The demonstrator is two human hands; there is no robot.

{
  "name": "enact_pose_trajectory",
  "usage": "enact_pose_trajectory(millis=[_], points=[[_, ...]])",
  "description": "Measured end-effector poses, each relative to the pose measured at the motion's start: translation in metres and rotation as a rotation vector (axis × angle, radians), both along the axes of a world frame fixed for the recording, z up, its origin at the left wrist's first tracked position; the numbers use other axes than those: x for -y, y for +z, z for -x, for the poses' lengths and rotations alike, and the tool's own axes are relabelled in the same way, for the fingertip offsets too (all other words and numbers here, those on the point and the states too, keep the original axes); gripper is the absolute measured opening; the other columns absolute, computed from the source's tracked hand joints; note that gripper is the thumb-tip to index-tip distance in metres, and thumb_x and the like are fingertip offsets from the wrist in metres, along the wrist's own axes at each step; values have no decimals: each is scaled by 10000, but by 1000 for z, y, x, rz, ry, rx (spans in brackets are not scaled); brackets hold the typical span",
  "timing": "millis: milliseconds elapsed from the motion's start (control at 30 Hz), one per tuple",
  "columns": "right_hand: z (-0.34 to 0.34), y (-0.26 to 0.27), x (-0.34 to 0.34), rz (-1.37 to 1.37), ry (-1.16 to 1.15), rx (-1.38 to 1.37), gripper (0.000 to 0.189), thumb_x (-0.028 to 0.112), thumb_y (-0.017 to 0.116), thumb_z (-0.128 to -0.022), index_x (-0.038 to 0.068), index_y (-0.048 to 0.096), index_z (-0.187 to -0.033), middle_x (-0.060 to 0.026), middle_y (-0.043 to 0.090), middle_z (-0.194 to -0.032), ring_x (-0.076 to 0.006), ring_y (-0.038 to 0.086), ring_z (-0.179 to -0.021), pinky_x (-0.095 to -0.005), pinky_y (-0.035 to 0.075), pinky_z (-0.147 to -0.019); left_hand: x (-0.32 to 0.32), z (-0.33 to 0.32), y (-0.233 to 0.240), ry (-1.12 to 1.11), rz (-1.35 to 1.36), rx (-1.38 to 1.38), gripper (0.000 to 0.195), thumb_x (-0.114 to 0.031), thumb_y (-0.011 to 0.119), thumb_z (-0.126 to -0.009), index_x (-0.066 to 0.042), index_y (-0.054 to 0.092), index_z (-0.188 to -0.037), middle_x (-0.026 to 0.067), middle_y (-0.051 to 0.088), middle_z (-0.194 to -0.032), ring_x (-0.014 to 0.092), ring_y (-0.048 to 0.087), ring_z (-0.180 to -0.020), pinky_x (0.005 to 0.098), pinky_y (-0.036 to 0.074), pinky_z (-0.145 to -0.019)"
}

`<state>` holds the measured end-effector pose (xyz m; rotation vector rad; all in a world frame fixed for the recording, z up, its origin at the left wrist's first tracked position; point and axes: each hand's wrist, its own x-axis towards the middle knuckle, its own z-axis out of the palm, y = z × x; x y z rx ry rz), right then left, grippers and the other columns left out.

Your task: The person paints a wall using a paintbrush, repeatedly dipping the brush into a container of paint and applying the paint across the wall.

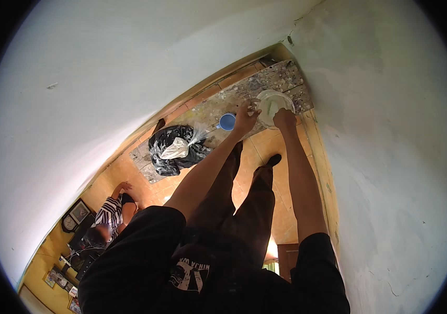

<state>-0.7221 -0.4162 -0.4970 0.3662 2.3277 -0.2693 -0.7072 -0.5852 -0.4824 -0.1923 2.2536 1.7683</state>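
Observation:
A round translucent plastic bucket (260, 124) with pale, wet-looking contents (267, 103) stands on a paint-spattered plank platform (243, 91). My right hand (285, 118) is curled over the bucket's near right side, fingers bent inward; whatever they may grip is hidden. At the left rim is my left hand (246, 117), its fingers apart; whether they touch the rim is unclear. Just left of that hand sits a blue mug (227, 122). Farther left, a knotted clear plastic bag of whitish material (176, 149) lies on a white-smeared black plastic bag (163, 164).
Walls rise close on the left (101, 78) and right (380, 149), meeting in a corner beyond the platform. Orange floor tiles (282, 184) lie below. At lower left a person in a striped top (110, 210) sits near a clock (69, 223) and dark furniture.

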Motion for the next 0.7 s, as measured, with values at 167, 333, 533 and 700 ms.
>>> enact_pose_trajectory(millis=[167, 333, 533, 700], points=[[-6, 23, -4, 54, -49, -5, 353, 310, 529, -883, 4, 656, -1003, -223, 667, -1006, -369, 649, -974, -448, 526, -829, 0, -1, -6, 8, -19, -6, 361, -3, 667, -804, -77, 584, -1148, 116, 597, -1013, 197, 620, -844, 312, 506, -720], [-28, 50, -9, 126, -123, -57, 494, 399, 514, -917, -78, 618, -993, -280, 648, -957, -408, 634, -939, -480, 494, -821, 8, -1, -18, 0, -32, -32, 368, 0, 673, -797, -82, 585, -1145, 107, 597, -1010, 193, 620, -836, 309, 507, -712], [-90, 42, -10, 266, -285, -333, 466, 404, 464, -952, -39, 610, -944, -257, 647, -862, -403, 642, -846, -477, 478, -738, 5, -2, -14, -4, -28, 12, 385, 1, 673, -797, -90, 577, -1158, 106, 590, -999, 200, 621, -832, 317, 509, -714], [-141, 5, -13, 528, -610, -423, 375, 369, 451, -984, 15, 536, -896, -45, 536, -646, -151, 537, -565, -303, 435, -552, -10, -1, -7, -24, -32, 52, 383, -4, 667, -806, -98, 577, -1166, 99, 577, -991, 205, 620, -834, 323, 511, -717]])
